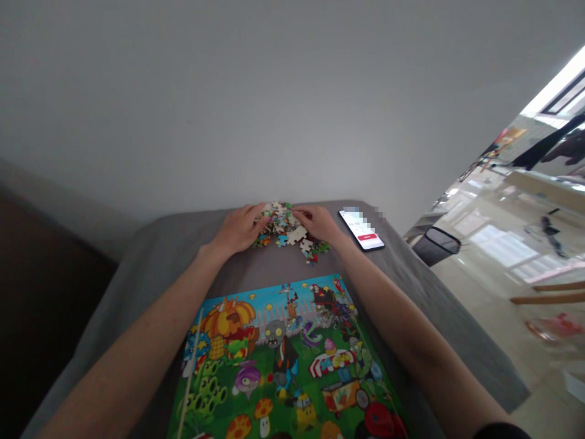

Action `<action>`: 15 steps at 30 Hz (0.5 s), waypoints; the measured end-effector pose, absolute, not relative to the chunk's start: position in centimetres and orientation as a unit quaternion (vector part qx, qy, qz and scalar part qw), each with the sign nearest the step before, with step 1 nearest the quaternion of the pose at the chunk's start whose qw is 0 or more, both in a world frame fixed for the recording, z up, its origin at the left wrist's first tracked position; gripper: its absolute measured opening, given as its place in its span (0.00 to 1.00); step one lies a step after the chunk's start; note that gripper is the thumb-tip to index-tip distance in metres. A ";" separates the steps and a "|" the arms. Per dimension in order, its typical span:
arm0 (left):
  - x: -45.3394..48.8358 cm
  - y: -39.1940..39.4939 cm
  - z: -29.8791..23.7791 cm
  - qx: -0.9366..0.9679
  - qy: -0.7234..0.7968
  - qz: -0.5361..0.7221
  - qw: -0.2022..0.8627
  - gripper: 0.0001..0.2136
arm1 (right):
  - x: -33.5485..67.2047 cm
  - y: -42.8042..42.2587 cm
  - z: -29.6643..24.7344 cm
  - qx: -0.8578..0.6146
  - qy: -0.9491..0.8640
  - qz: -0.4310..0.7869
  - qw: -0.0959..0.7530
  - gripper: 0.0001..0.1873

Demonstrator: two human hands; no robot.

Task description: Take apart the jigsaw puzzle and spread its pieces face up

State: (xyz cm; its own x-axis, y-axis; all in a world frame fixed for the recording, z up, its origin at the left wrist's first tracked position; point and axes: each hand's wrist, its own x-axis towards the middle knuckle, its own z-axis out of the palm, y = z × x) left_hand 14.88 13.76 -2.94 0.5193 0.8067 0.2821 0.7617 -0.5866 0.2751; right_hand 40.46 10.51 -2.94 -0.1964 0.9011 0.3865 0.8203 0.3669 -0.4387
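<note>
A heap of loose jigsaw puzzle pieces (278,218) lies near the far edge of the cloth-covered surface, some face up in colour and others showing pale backs. My left hand (238,230) rests against the heap's left side, thumb and fingers apart. On the opposite side, my right hand (319,223) touches the pieces with bent, parted fingers; part of its fingertips is hard to make out. Closer to me, between my forearms, lies a colourful cartoon picture board (274,366) with zombies, plants and a pumpkin; its near edge is cut off.
A phone (362,229) with a lit screen lies right of my right hand. Grey cloth (150,256) covers the surface, and a plain wall (283,97) rises behind it. Down to the right is a shiny floor (493,292) with a dark, rounded bin-like object (434,245).
</note>
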 end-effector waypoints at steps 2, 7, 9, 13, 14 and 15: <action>15.1 13.7 -3.1 0.861 0.464 0.202 0.042 0.27 | 40.6 10.6 -3.9 -0.566 -0.760 0.052 0.314 0.17; 15.3 13.8 -4.7 0.881 0.453 0.130 0.048 0.28 | 40.7 10.2 -6.2 -0.613 -0.738 0.014 0.281 0.26; 15.3 14.2 -5.0 0.888 0.437 0.127 0.057 0.27 | 40.5 10.3 -6.5 -0.619 -0.738 0.039 0.266 0.28; 15.1 14.9 -4.5 0.893 0.395 0.197 0.089 0.23 | 40.2 10.7 -6.4 -0.574 -0.744 0.090 0.331 0.25; 15.0 15.0 -4.2 0.890 0.387 0.219 0.097 0.21 | 40.1 10.8 -6.2 -0.555 -0.743 0.106 0.360 0.24; 15.0 15.0 -3.8 0.886 0.383 0.243 0.102 0.20 | 40.1 10.9 -6.1 -0.535 -0.740 0.126 0.388 0.23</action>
